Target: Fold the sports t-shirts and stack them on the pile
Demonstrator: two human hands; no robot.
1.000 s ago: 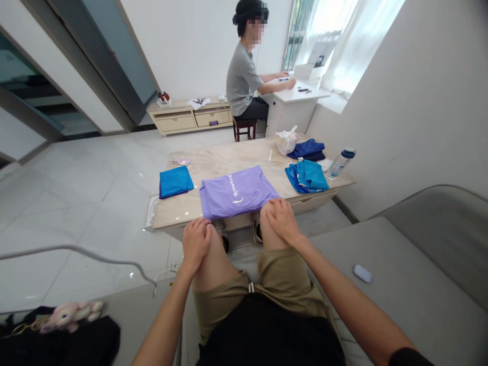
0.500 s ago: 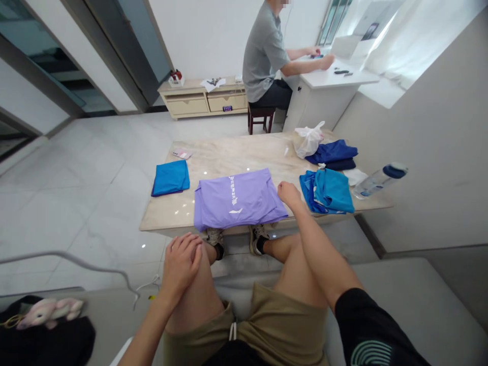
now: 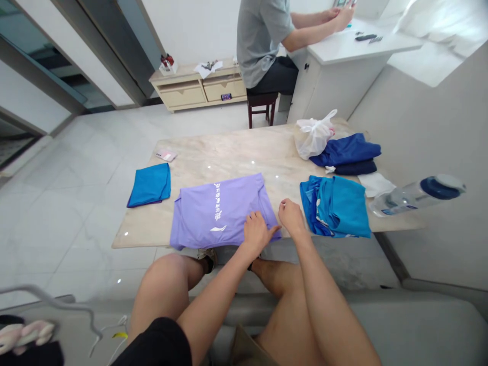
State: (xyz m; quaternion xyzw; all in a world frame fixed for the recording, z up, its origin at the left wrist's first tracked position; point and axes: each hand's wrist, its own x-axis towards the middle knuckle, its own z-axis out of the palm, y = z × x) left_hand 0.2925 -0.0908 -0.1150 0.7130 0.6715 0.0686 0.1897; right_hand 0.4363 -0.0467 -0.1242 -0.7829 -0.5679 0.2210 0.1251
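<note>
Left hand (image 3: 259,233): open, palm down on the right part of the lilac shirt (image 3: 229,211), near its front edge; fingers bent a little, thumb stretched out toward the right. Right hand (image 3: 292,218): fingers curled in, just beside the shirt's right edge; cannot tell whether any cloth is pinched.

Shirt lies on the near side of the marble-patterned table (image 3: 229,152), in front of the person's knees. Roughly rectangular, folded, sides uneven: layered fold along the right, looser bulge at lower left. Front edge wavy, at the table's near edge. Fabric smooth in the middle, soft creases toward the borders. White lettering (image 3: 217,201) runs in a column from the far edge toward the person, ending near a white curved mark (image 3: 218,229).

Left of it, apart: a folded blue cloth (image 3: 150,183), purple showing beneath; a pale pink phone (image 3: 166,155) beyond. Right of the hands: a pile of bright blue clothes (image 3: 339,203), loosely stacked. Behind that, dark blue garments (image 3: 351,150) against a knotted white plastic bag (image 3: 314,137). Far right, a clear bottle with a navy lid (image 3: 417,194), tilted in view.

Beyond the table, a person in a grey top (image 3: 259,40) sits at a white desk (image 3: 343,76).
</note>
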